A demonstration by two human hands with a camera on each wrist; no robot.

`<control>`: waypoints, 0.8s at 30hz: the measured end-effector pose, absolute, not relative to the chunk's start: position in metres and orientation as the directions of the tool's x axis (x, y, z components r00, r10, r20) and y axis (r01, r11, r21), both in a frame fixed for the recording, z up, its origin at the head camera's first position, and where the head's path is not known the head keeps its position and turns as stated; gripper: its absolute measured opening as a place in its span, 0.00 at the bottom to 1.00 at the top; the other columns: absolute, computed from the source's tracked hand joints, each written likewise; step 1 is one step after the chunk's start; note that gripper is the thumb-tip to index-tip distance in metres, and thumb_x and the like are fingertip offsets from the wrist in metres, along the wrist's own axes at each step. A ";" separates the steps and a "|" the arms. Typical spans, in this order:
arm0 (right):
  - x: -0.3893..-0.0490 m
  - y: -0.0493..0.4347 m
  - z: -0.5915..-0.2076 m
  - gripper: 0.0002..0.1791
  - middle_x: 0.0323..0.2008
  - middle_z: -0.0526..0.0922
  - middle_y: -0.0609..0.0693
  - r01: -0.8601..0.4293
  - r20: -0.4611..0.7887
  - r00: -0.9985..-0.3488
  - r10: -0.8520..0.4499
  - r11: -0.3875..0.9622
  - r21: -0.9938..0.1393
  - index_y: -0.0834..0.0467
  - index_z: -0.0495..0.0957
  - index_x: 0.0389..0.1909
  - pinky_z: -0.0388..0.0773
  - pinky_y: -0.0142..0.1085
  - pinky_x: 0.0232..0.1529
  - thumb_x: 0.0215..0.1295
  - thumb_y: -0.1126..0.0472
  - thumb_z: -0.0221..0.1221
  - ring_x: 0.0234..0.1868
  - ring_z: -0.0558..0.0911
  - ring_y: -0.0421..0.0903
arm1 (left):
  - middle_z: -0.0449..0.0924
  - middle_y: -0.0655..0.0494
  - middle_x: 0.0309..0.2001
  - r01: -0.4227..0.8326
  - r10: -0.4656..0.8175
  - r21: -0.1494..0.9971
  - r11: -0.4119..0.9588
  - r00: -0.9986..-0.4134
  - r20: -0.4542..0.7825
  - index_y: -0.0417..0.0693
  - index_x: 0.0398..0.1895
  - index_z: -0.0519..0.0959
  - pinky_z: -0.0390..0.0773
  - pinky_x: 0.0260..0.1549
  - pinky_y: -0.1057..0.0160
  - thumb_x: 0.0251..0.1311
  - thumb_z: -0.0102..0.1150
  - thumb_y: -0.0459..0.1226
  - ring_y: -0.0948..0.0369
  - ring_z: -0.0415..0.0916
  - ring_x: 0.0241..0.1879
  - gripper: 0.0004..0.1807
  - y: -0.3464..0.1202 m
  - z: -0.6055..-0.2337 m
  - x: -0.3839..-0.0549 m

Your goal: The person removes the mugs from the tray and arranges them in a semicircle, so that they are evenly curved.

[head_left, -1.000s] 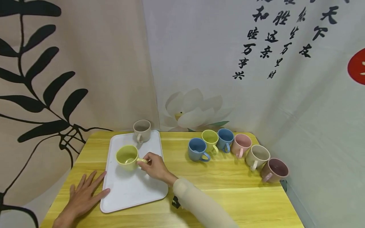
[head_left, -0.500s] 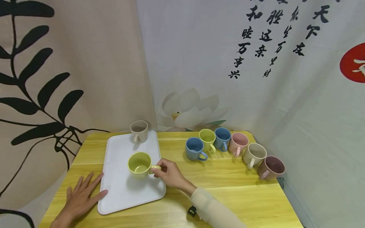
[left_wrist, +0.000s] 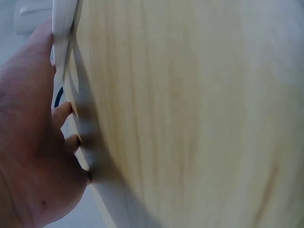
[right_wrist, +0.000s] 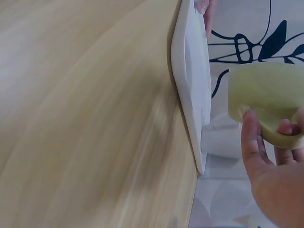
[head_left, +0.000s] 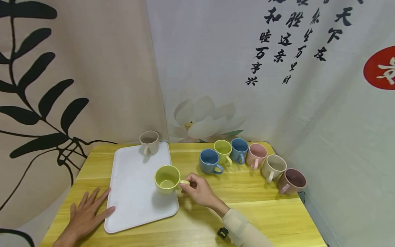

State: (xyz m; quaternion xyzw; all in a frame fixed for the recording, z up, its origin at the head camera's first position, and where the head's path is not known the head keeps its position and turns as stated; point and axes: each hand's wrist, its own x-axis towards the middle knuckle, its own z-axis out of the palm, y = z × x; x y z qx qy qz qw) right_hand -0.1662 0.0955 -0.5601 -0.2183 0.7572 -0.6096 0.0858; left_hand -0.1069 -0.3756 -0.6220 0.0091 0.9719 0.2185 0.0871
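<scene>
My right hand (head_left: 202,192) pinches the handle of a yellow-green mug (head_left: 167,180), which hangs upright above the right edge of the white tray (head_left: 135,206). In the right wrist view the mug (right_wrist: 266,90) is clear of the tray, with thumb and fingers at its handle. My left hand (head_left: 87,216) lies with spread fingers on the table, its fingertips touching the tray's left edge. On the far end of the tray stands a grey-beige mug (head_left: 149,142).
On the right of the wooden table (head_left: 247,216) several mugs stand close together: a blue mug (head_left: 208,161), another yellow-green mug (head_left: 223,151), a second blue mug (head_left: 239,150), a pink mug (head_left: 256,155), a cream mug (head_left: 274,166) and a mauve mug (head_left: 292,181).
My right hand has carried the yellow-green mug rightward and slightly nearer, from over the tray's middle to its right edge. The left hand has stayed at the tray.
</scene>
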 end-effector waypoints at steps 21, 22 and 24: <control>-0.165 0.167 -0.567 0.08 0.43 0.92 0.72 -0.244 0.167 -0.919 -0.357 0.181 -0.953 0.67 0.80 0.44 0.96 0.54 0.46 0.81 0.65 0.67 0.42 0.95 0.72 | 0.43 0.21 0.89 -0.014 0.057 0.443 0.897 -0.988 -0.147 0.62 0.95 0.50 0.31 0.64 0.00 0.79 0.52 0.72 0.10 0.32 0.83 0.52 -0.378 -0.625 -0.107; -0.165 0.170 -0.568 0.08 0.43 0.92 0.72 -0.247 0.171 -0.920 -0.354 0.182 -0.952 0.67 0.80 0.44 0.96 0.54 0.46 0.81 0.65 0.67 0.42 0.95 0.71 | 0.43 0.21 0.89 -0.013 0.057 0.443 0.896 -0.988 -0.145 0.62 0.95 0.49 0.31 0.64 0.00 0.79 0.52 0.72 0.10 0.32 0.83 0.52 -0.378 -0.625 -0.107; -0.165 0.175 -0.571 0.08 0.42 0.92 0.73 -0.252 0.177 -0.920 -0.349 0.181 -0.951 0.67 0.80 0.44 0.96 0.54 0.46 0.81 0.66 0.67 0.41 0.95 0.70 | 0.43 0.21 0.89 -0.013 0.057 0.445 0.895 -0.988 -0.143 0.62 0.95 0.49 0.30 0.64 0.00 0.78 0.52 0.72 0.10 0.32 0.83 0.52 -0.378 -0.626 -0.107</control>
